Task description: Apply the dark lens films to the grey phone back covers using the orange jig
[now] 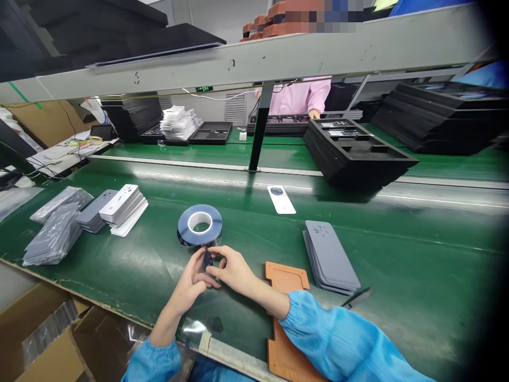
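Note:
A roll of blue film tape (217, 223) with a white core lies on the green bench just beyond my hands. My left hand (191, 281) pinches a small dark sticker-like piece (207, 260) near the roll's front edge; its lower fingers are stretched out. From the right, my right hand (234, 270) has its thumb and forefinger closed on the same piece. Whether the piece is still joined to the roll, I cannot tell. Beneath my right forearm lies an orange fixture plate (284, 276), partly covered by the blue sleeve.
To the right is a stack of grey phone-shaped panels (332, 254), with dark tweezers (357, 298) beside it. One white panel (284, 201) lies farther back. White panels (123, 207) and bagged panels (55, 233) sit left. Black trays (358, 148) and a pink-sleeved person (300, 98) are beyond the post (260, 127).

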### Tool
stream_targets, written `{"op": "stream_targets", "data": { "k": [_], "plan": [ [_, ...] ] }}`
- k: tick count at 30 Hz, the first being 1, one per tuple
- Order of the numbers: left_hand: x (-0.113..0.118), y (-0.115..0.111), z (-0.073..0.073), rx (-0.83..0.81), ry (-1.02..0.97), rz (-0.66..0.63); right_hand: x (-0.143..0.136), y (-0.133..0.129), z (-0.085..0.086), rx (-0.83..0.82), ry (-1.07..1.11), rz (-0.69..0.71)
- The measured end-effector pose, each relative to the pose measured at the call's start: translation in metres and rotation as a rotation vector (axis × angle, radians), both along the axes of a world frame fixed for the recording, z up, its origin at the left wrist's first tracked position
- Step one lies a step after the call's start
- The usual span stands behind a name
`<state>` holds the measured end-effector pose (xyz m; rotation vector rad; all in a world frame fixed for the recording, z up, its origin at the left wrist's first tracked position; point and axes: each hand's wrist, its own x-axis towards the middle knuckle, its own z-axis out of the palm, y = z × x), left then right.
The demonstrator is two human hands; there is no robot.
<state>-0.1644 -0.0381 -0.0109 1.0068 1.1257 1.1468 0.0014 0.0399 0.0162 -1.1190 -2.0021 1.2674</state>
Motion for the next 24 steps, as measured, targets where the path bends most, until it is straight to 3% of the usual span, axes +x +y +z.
{"op": "stream_targets", "data": {
  "k": [4,7,14,24],
  "plan": [
    [-0.001,0.022,0.012,-0.031,0.126,0.014,-0.01,0.012,0.001,0.06,-0.041,-0.019],
    [0.0,0.024,0.022,-0.05,0.184,0.009,-0.012,0.013,0.005,0.105,-0.063,-0.018],
    [-0.001,-0.004,0.023,-0.063,0.193,-0.007,-0.006,-0.003,0.016,0.3,-0.183,0.082],
    [-0.003,-0.031,0.03,-0.121,0.172,0.046,-0.008,-0.019,0.016,0.458,-0.229,0.189]
  ]
}}
